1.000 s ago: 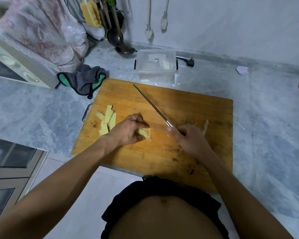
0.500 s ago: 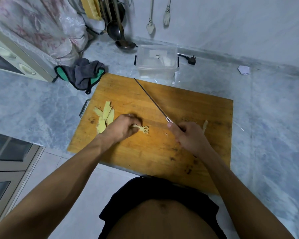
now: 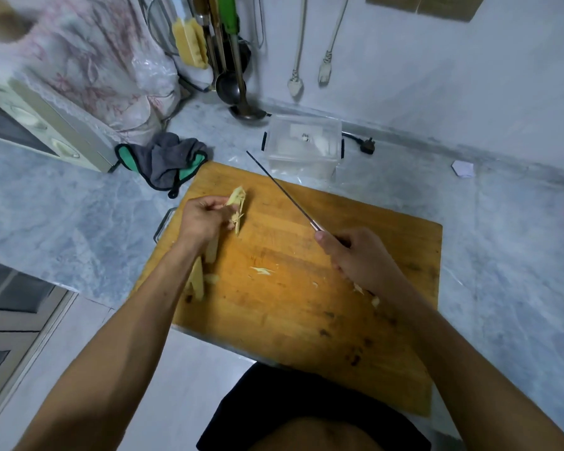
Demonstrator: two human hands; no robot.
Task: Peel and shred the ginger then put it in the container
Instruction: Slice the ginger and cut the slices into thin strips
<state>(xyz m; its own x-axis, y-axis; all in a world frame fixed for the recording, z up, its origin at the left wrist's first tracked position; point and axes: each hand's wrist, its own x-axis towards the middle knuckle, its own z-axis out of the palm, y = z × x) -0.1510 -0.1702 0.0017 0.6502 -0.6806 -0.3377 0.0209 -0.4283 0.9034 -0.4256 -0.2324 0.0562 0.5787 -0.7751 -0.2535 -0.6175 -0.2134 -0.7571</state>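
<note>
Reaching forward from the bottom of the view, both bare forearms stretch out over the wooden cutting board (image 3: 306,320), which lies on the grey marble counter (image 3: 62,216). Nearest on the board, pale ginger slices (image 3: 197,281) lie partly under the left forearm, and a few thin shreds (image 3: 261,270) sit loose near the board's middle. The right hand (image 3: 358,255) is curled round the handle of a knife (image 3: 284,190), thumb along the top, with the thin blade pointing up and left toward the board's far edge. The left hand (image 3: 202,219) hovers over the board's left side, its fingertips pinching a bundle of shredded ginger (image 3: 236,206), pale yellow and stringy, with strands hanging below the fingers. Just past the far edge of the board stands the clear plastic container (image 3: 303,146), open-topped. A grey and green cloth (image 3: 163,161) lies left of it.
</note>
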